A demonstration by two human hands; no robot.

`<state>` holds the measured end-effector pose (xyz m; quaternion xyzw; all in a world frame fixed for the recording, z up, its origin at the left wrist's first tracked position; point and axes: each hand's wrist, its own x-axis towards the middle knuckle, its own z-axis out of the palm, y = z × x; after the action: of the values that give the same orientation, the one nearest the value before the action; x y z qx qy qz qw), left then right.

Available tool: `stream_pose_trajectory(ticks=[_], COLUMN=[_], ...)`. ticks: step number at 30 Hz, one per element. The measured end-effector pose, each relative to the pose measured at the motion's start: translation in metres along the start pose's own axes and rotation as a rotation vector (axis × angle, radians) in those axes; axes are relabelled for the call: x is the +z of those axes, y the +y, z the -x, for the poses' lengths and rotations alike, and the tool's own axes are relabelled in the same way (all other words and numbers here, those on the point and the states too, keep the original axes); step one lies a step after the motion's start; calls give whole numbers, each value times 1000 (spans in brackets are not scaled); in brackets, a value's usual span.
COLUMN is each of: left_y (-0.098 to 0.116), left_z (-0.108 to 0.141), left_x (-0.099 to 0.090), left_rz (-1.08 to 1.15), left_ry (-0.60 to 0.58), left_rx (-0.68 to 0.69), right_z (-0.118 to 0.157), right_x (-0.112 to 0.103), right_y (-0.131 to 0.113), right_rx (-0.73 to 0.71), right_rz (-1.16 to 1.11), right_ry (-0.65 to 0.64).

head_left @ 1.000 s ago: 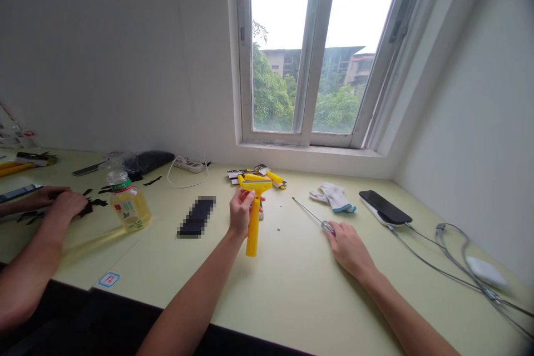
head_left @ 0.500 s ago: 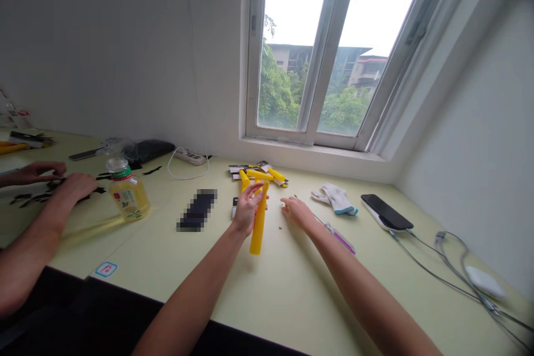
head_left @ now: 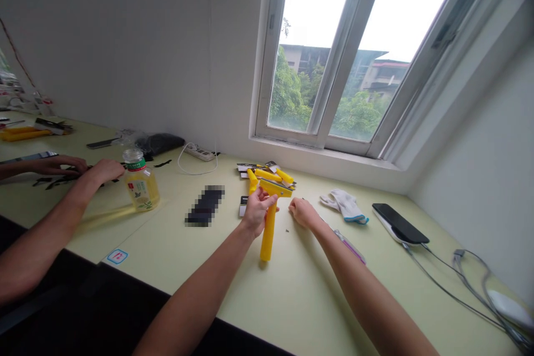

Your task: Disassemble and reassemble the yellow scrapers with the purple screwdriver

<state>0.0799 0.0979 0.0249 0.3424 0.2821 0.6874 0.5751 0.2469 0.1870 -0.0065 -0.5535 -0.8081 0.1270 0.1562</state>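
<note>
- Yellow scraper (head_left: pixel 267 236) at the middle of the view, held up above a pale green table (head_left: pixel 250 300); its wide head is at the top and its handle slants down toward the wearer.
- Left hand (head_left: pixel 253 211) grasps the scraper just below the head, thumb across the front; the head was turned away half a second ago and now its front, with a small round fastener, faces the wearer again.
- Right hand (head_left: pixel 302 213) is low by the tabletop, just right of the scraper, fingers curled; whether they pinch anything cannot be told.
- Screwdriver (head_left: pixel 352 249) lies on the table, partly hidden by the right forearm; a second ago the right hand held it, so that hand now seems free for small parts rather than for turning.
- Small metal piece (head_left: pixel 287 230) rests on the table between scraper and right hand; a second speck, visible earlier, is now out of sight, perhaps behind or in the fingers.
- Beyond the scraper, a pile of yellow tools (head_left: pixel 271 176) and cards; to the right, a white glove (head_left: pixel 344 207) and a black phone (head_left: pixel 400 222).
- To the left, a bottle (head_left: pixel 142 189) of yellow drink; past it, a co-worker's hands (head_left: pixel 106 171) over black strips.
</note>
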Motion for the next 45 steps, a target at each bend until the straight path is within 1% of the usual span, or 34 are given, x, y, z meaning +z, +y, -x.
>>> stream_pose_trajectory(ticks=[3, 8, 12, 16, 20, 23, 27, 31, 33, 36, 41, 45], left_y=[-1, -5, -6, -7, -9, -10, -12, -12, -12, -11, -10, -11], left_z=[2, 4, 7, 9, 12, 15, 17, 18, 18, 19, 20, 19], left_x=[3, 9, 13, 16, 18, 20, 22, 22, 21, 21, 21, 20], left_rz=[3, 9, 1, -23, -58, -122, -173, -167, -157, -138, -124, -149], left_ry=[14, 32, 10, -36, -70, -117, -182, -201, -210, -228, -263, -263], left_rx=[-8, -10, 4, 13, 18, 36, 59, 25, -5, -59, -123, -156], right_z=[11, 32, 44, 52, 58, 60, 57, 54, 53, 52, 49, 47], right_x=[-13, -52, -77, -88, -92, -91, -83, -75, -73, -73, -75, -75], right_y=[2, 2, -8, -29, -49, -56, -56, -56, -57, -56, -50, -48], right_rx=[-23, -110, -191, -285, -403, -447, -516, -572, -569, -516, -416, -382], right_rz=[-173, -457, -572, -593, -394, -279, -220, -218, -250, -322, -472, -469], right_ry=[79, 189, 201, 188, 291, 341, 368, 396, 387, 353, 218, 174])
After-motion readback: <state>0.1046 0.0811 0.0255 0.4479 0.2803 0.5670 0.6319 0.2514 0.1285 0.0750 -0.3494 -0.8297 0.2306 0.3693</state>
